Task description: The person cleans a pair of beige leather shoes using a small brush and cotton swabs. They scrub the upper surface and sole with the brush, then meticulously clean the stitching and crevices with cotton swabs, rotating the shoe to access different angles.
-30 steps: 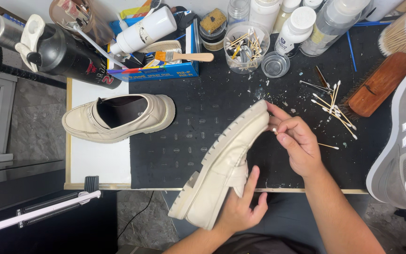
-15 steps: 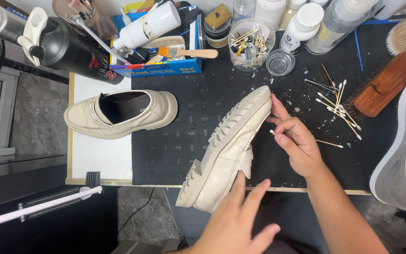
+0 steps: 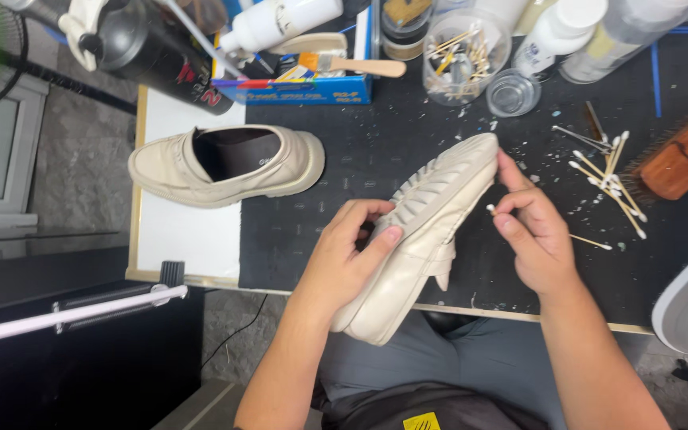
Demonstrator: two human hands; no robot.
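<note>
My left hand covers the middle of the cream shoe I'm gripping, so that stretch of its side is out of sight, and its opening faces away from me. My right hand hides most of the cotton swab; only the white tip pokes out. The wooden brush runs off the right edge, the black spray bottle off the top. The jar of swabs is cut at its rim too.
</note>
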